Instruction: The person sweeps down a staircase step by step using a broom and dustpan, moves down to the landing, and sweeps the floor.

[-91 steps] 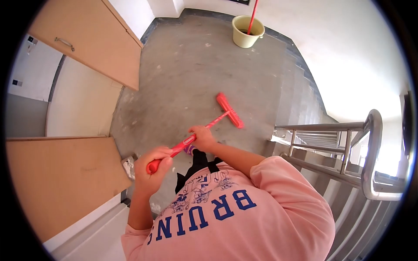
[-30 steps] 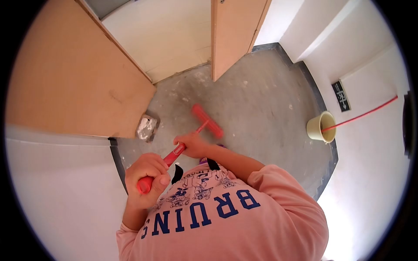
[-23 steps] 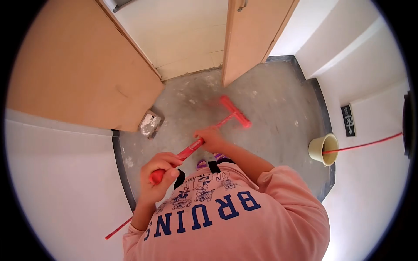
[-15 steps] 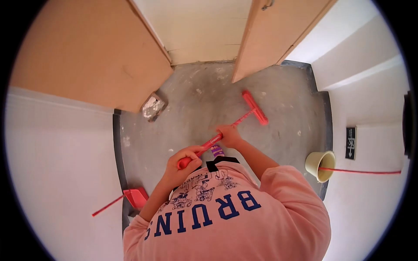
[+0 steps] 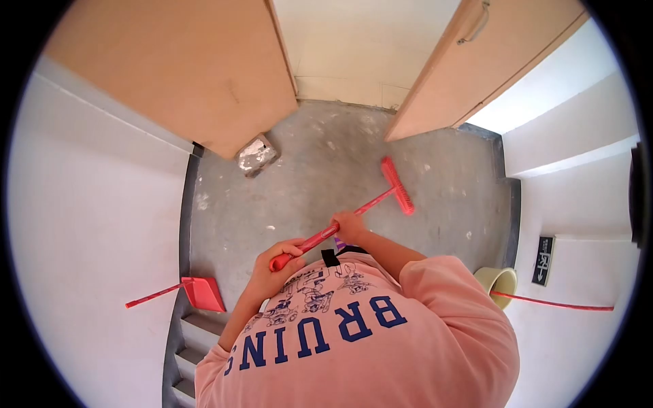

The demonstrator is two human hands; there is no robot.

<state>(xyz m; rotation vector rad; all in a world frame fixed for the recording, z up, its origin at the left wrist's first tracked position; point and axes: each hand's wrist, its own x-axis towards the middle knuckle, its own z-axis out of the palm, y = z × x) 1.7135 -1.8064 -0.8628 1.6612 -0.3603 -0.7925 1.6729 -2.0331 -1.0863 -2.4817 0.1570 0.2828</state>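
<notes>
A red broom slants across the front of my body, its handle (image 5: 315, 241) running up and right to the broom head (image 5: 398, 185) on the grey floor. My left hand (image 5: 277, 264) is wrapped round the thick top end of the handle, close to my pink shirt. Lower down the handle, my right hand (image 5: 349, 226) is closed round the shaft. The bristles face right and are slightly smeared by motion.
A brick-like block (image 5: 258, 156) lies by the left door (image 5: 183, 68). The right door (image 5: 469, 61) stands ajar. A red dustpan (image 5: 203, 294) is at the left, above stairs (image 5: 197, 333). A cream bucket (image 5: 486, 277) with a red stick (image 5: 558, 303) stands at the right wall.
My view has turned and tilted, so doors and block sit further right and the stairs show at lower left. The broom head has shifted left relative to the floor; both hands keep their grip.
</notes>
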